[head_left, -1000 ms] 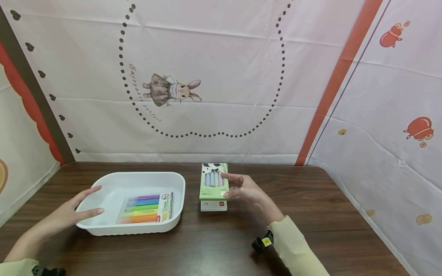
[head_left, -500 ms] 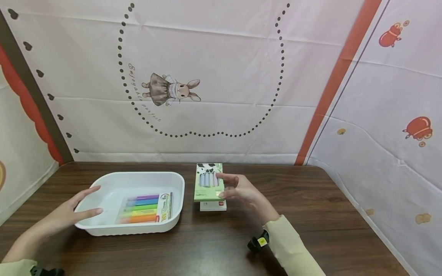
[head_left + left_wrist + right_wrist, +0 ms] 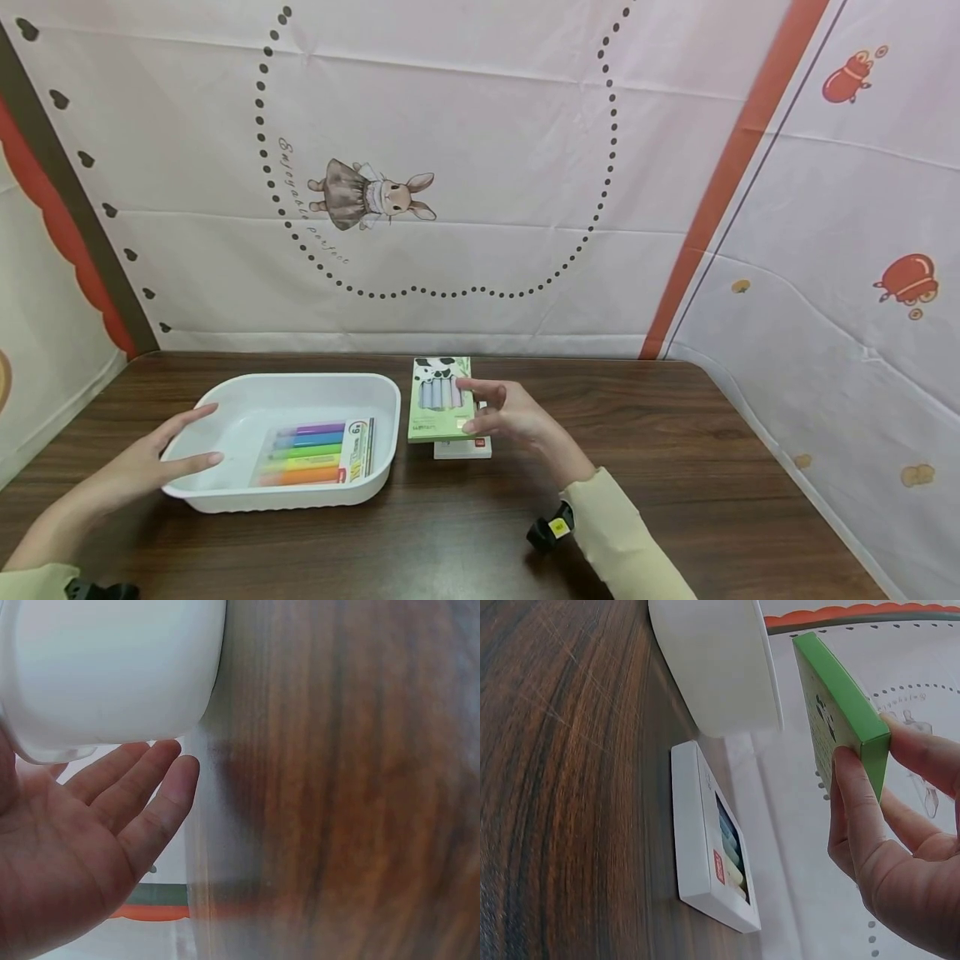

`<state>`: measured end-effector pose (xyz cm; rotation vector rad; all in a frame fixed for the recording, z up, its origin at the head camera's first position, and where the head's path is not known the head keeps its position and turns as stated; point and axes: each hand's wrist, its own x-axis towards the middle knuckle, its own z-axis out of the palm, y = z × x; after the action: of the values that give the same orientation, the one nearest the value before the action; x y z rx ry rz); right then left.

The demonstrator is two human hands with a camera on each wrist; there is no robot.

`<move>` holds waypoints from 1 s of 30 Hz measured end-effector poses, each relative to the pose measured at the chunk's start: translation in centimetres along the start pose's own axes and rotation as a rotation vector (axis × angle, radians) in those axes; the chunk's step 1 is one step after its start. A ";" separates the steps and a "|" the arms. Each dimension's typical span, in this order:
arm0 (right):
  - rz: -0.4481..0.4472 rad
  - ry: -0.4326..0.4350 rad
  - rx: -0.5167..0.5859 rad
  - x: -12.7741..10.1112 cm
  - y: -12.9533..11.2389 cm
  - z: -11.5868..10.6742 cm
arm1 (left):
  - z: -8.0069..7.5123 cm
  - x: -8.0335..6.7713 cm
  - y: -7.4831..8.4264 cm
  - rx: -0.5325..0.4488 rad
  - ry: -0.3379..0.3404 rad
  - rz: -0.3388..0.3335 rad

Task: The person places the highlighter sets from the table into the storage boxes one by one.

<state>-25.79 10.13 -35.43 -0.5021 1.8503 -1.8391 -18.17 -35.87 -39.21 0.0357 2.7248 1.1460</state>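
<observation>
My right hand [image 3: 517, 417] pinches a green cow-print box [image 3: 440, 417] by its right edge, thumb on one face and fingers on the other. Through the box's window several pastel pens or markers show. In the right wrist view the box is held up off the table, tilted. Below it lies a white box [image 3: 712, 840] with a window onto pastel sticks, partly covered in the head view. My left hand [image 3: 150, 458] rests at the left rim of a white plastic tray [image 3: 322, 379], fingers fairly straight. Inside the tray lies a clear pack of coloured highlighters [image 3: 315, 454].
The dark wood table [image 3: 480, 533] carries the tray at left and the white box near the middle. A printed white cloth [image 3: 480, 167] hangs behind the table and along both sides. Black cameras are strapped on both wrists.
The right hand has carried the green box left, toward the tray, and more of the white box beneath shows at the right. The left hand and the tray stay almost still.
</observation>
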 end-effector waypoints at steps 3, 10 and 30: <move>0.003 -0.004 -0.023 0.0 0.0 0.1 | 0.0 0.0 0.0 -0.003 0.000 0.000; -0.020 -0.010 -0.068 0.0 -0.2 0.6 | 0.0 0.0 0.0 -0.003 -0.005 -0.008; 0.005 -0.035 -0.039 0.9 0.0 2.5 | -0.1 0.0 0.0 -0.004 -0.021 -0.016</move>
<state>-25.16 7.57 -35.43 -0.5391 1.8657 -1.7829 -18.22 -36.00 -39.15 0.0259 2.7000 1.1398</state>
